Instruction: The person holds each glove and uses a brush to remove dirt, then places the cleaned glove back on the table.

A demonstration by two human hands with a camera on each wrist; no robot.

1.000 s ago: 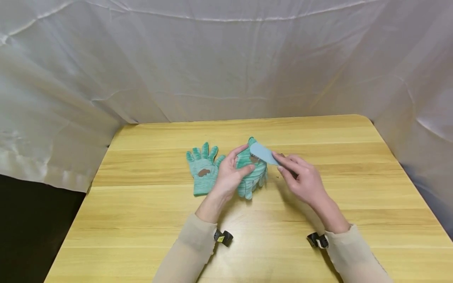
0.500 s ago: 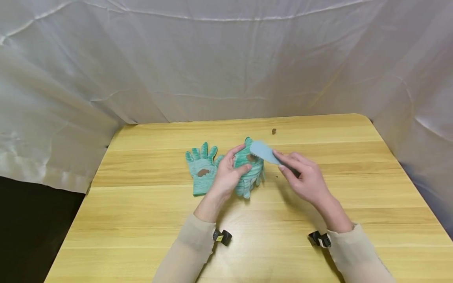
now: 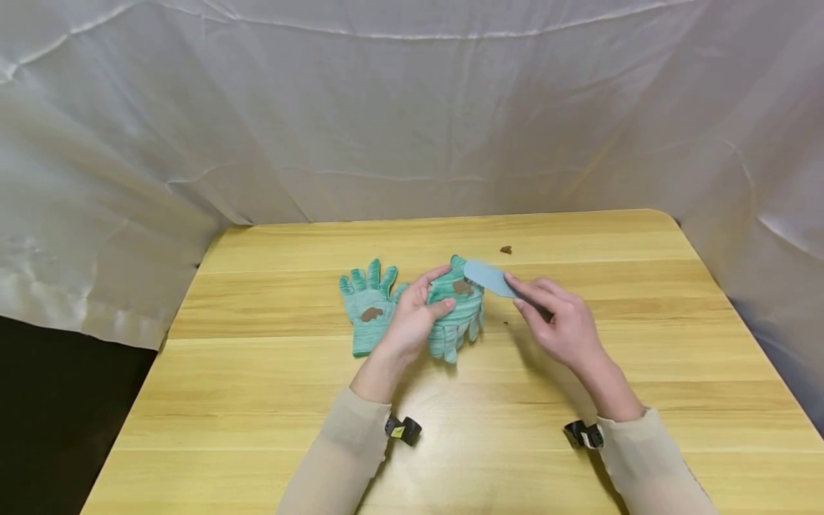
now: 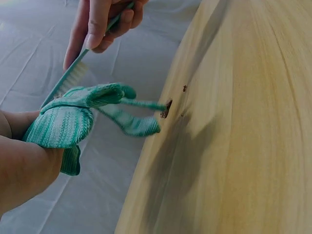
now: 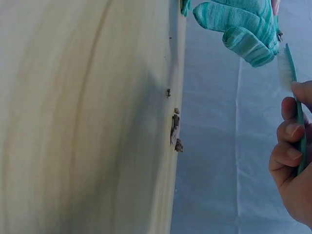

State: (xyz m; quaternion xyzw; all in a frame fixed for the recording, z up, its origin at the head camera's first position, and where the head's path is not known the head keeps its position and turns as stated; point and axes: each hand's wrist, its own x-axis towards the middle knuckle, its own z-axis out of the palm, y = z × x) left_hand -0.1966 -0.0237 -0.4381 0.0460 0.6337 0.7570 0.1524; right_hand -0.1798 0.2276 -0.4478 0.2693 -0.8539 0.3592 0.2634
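Note:
My left hand (image 3: 412,318) grips a green knit glove (image 3: 444,332) above the table, its thumb on the near face. The glove's fingers dangle below, and a brown dirt patch (image 3: 462,287) marks its upper side. My right hand (image 3: 563,325) holds a flat blue-green brush (image 3: 491,279) by its dark handle. In the left wrist view, pale bristles (image 4: 73,78) face down close over the glove. The right wrist view shows the bristle end right beside the glove (image 5: 248,24), with fingers curled round the handle.
A second green glove (image 3: 368,336) lies flat to the left, a brown patch (image 3: 371,314) on its palm. A brown clump (image 3: 506,249) lies on the wooden table (image 3: 644,322) behind the brush, with small crumbs nearby. A pale curtain (image 3: 412,129) hangs behind the table.
A brown clump has come to lie on the table behind the brush. The brush has shifted slightly right, uncovering more of the dirt patch. My left hand still holds the glove in nearly the same place.

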